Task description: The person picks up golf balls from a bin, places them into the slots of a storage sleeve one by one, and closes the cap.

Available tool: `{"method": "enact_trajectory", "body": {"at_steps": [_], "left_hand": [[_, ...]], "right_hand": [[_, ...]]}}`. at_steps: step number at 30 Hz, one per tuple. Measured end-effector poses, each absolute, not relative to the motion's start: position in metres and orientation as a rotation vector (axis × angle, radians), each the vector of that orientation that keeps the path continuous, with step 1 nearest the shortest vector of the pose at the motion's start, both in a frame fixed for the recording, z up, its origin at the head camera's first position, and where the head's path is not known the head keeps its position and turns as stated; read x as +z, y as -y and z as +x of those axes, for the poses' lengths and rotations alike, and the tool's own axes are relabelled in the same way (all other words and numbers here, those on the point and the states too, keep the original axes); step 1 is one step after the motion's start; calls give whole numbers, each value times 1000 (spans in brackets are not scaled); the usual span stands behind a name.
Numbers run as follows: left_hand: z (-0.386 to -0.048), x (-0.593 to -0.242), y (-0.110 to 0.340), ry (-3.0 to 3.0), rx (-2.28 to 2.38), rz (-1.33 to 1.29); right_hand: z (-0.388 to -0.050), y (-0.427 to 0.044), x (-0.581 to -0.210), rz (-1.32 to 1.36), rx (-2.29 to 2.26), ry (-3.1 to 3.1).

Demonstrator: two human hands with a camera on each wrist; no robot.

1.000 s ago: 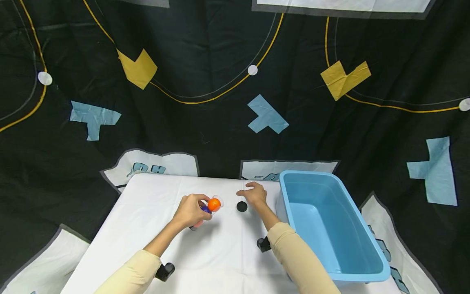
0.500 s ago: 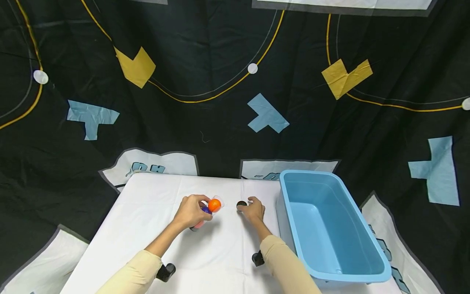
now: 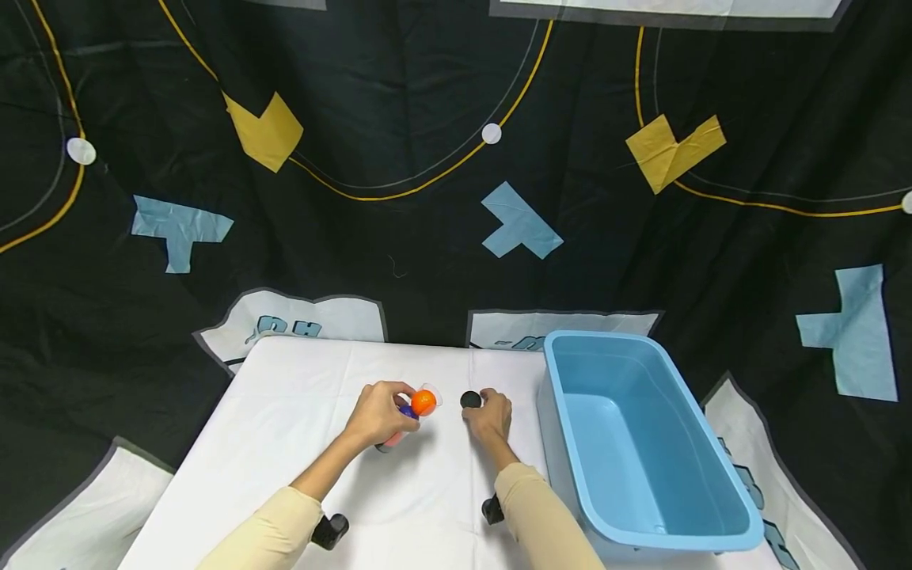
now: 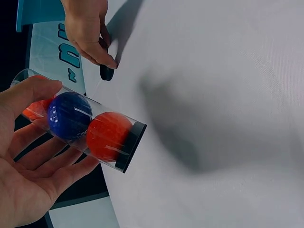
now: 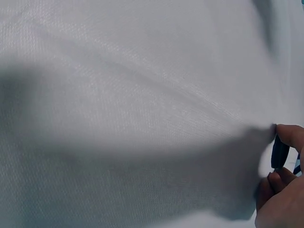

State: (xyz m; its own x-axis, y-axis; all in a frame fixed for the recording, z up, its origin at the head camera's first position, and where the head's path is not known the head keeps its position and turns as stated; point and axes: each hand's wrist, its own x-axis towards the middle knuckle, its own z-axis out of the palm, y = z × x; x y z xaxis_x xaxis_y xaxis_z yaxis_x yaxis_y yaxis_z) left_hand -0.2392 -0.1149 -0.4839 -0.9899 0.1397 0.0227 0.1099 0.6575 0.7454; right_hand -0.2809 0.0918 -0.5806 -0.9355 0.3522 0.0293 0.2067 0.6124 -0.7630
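My left hand grips a clear plastic tube above the table. In the left wrist view, the thumb lies over the tube and the fingers lie beneath it. A blue ball sits inside between two orange-red balls, one of them the ball by the black closed end. The opposite end, nearer my wrist, looks uncapped. My right hand pinches a round black cap between thumb and fingers, close to the tabletop. In the right wrist view the cap appears edge-on at the fingertips.
A light-blue plastic bin stands on the right of the table, just beyond my right forearm. White cloth covers the table. Behind it hangs a dark curtain with tape marks.
My right hand has come down and inward to the black cap and now pinches it. The left hand has shifted slightly right with the tube.
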Motion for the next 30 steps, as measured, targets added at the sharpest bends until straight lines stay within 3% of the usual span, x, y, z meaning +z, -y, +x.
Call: {"method": "enact_trajectory", "body": {"at_steps": [11, 18, 30], "left_hand": [[-241, -482, 111, -2845, 1258, 241], [-241, -478, 112, -2855, 1255, 233], [-240, -471, 108, -2857, 1264, 224]], "right_hand": [[-285, -95, -567, -507, 1259, 2694], [-295, -99, -530, -512, 1253, 2769], [-304, -112, -454, -170, 1095, 2855]]}}
